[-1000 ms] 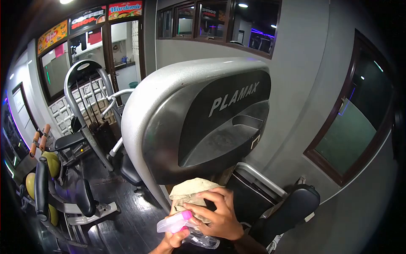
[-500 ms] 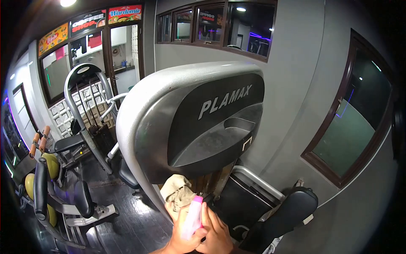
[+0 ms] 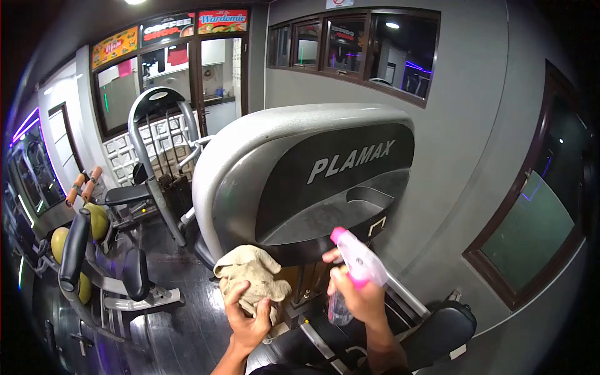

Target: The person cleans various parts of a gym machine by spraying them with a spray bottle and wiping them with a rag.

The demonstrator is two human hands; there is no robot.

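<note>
Left hand: closed on the cloth, thumb and fingers gripping its lower part; left hand [image 3: 249, 320] low in view, in front of the machine.
Cloth: beige cloth [image 3: 245, 269], bunched and creased, upper folds standing above the fingers, just before the machine's lower edge.
Right hand: wrapped around the spray bottle below its head, fingers curled on the front side; right hand [image 3: 362, 303] to the right of the cloth, apart from it.
Spray bottle: spray bottle [image 3: 369, 265] tilted, whitish head with pink nozzle [image 3: 337, 234] pointing up and left; clear lower part shows beneath the hand. Liquid level: cannot tell.
Machine: large silver-and-black machine cover [image 3: 234, 209] lettered PLAMAX, directly beyond both hands, with a molded recess [image 3: 369, 197] on its face.
Lower right: black pad [image 3: 440, 334] near the right forearm.
Left side: another exercise machine with black pads [image 3: 76, 247], yellow-green balls [image 3: 97, 220] beside it, dark floor [image 3: 194, 319].
Back: gray wall [image 3: 465, 69], brown-framed windows [image 3: 347, 53], coloured signs [image 3: 222, 21] upper left.
</note>
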